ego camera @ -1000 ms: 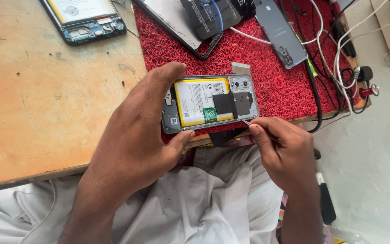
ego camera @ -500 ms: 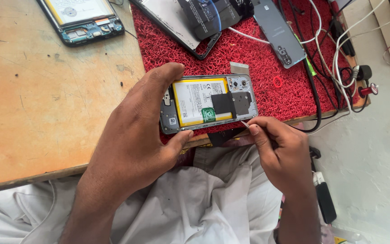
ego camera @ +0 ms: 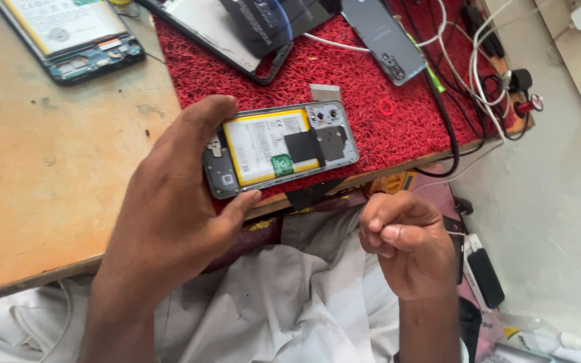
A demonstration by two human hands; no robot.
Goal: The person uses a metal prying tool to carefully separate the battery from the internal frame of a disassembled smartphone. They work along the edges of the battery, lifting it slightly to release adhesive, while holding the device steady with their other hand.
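Observation:
My left hand [ego camera: 169,222] grips an opened phone [ego camera: 280,144] by its left end, thumb under and fingers over, just above the table's front edge. The phone's back is off, showing a white and yellow battery, a small green sticker and a black patch near the camera end. My right hand [ego camera: 408,242] is curled shut below and to the right of the phone, over my lap, apart from it. Nothing shows between its fingers. A black strip [ego camera: 311,193] hangs at the table edge under the phone.
A red mat [ego camera: 371,74] covers the right part of the wooden table [ego camera: 48,175]. Another opened phone [ego camera: 68,33] lies far left, a grey phone [ego camera: 384,37] and dark screens [ego camera: 250,27] at the back. Cables [ego camera: 479,60] trail along the right edge.
My right hand has pulled away from the phone's lower edge, down and to the right, and closed into a fist. My left hand still holds the phone in about the same place.

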